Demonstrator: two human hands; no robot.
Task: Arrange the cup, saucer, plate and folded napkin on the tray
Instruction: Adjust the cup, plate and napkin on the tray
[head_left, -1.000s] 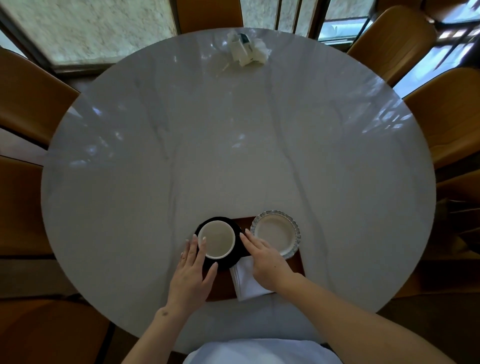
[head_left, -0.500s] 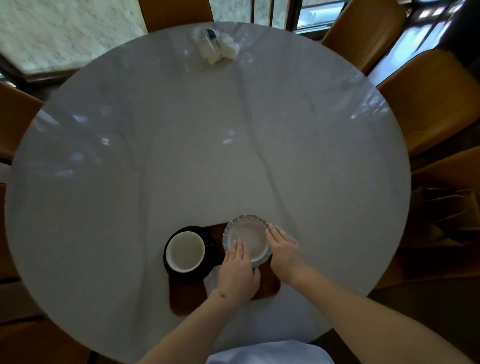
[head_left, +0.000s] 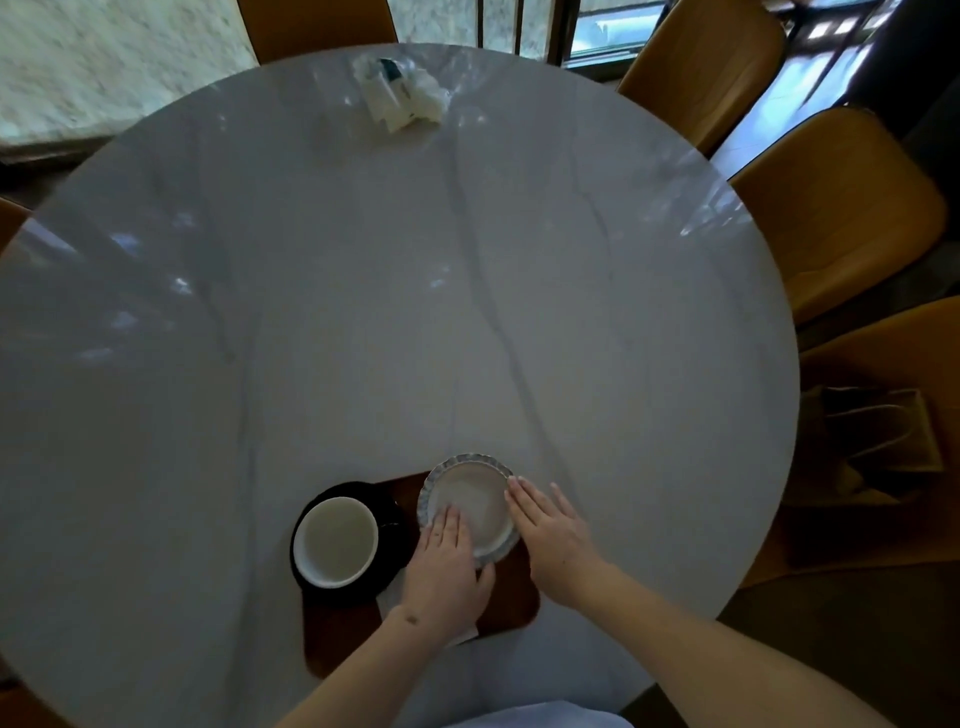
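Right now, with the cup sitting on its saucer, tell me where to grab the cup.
Grip the cup by its round white wall, coming straight down with fingers on opposite sides of the rim. It stands upright and open-topped on the black saucer, no handle is visible, and the left hand crowds its right side.
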